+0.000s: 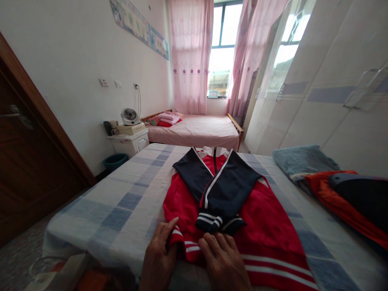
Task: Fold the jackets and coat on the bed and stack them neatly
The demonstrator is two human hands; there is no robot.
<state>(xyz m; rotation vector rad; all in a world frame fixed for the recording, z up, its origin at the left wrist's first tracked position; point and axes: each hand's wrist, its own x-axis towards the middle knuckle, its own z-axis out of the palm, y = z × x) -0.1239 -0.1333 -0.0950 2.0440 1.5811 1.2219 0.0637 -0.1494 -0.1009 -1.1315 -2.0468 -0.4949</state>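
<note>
A red and navy zip jacket [269, 218] with a white collar lies spread on the bed, its collar at the far end. Both navy sleeves [224, 186] are folded in across the front, and their striped cuffs meet near the hem. My left hand [160, 252] grips the hem's left corner between thumb and fingers, lifting that edge slightly. Just to the right, my right hand [224, 260] has its fingers curled over the white-striped hem, close below the cuffs. Its thumb is hidden.
The jacket lies on a blue-and-white checked bedsheet [133, 178]. At right are a folded blue-grey blanket [303, 159] and orange and black clothing [357, 198]. Beyond stands a pink-sheeted bed [200, 129]. A fan [130, 116] sits above a white cabinet [133, 141], beside a teal bin [115, 161].
</note>
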